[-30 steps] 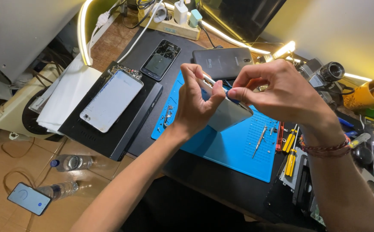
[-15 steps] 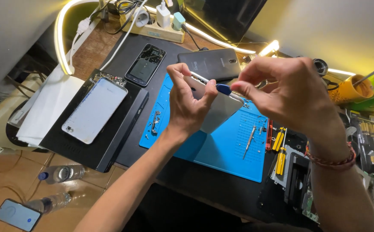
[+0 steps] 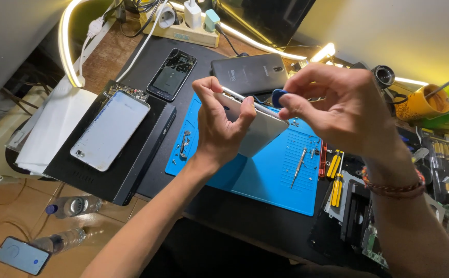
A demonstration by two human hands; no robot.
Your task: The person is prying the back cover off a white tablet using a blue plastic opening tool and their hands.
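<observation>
Dark surface (image 3: 234, 216) first, with the blue mat (image 3: 270, 180) in the middle of it. Left of the mat there's a black box (image 3: 131, 164) with a white phone (image 3: 108, 128) lying on top. Behind the mat are two dark phones (image 3: 250, 72).

Above the mat, our left hand (image 3: 219, 134) is closed around a silver phone (image 3: 260, 134), thumb and fingers clamping its sides. Our right hand (image 3: 337, 113) pinches a blue pick (image 3: 277, 96) against the phone's upper edge, other fingers loosely curled. Compared with a second ago, barely anything has shifted: same clamp, pick still at that edge.

Right of the mat sits a yellow cup (image 3: 420, 105) with a thin rod sticking out; we can't see what else is inside. On the mat are a small screwdriver (image 3: 299, 167) and some tiny parts (image 3: 184, 144).
</observation>
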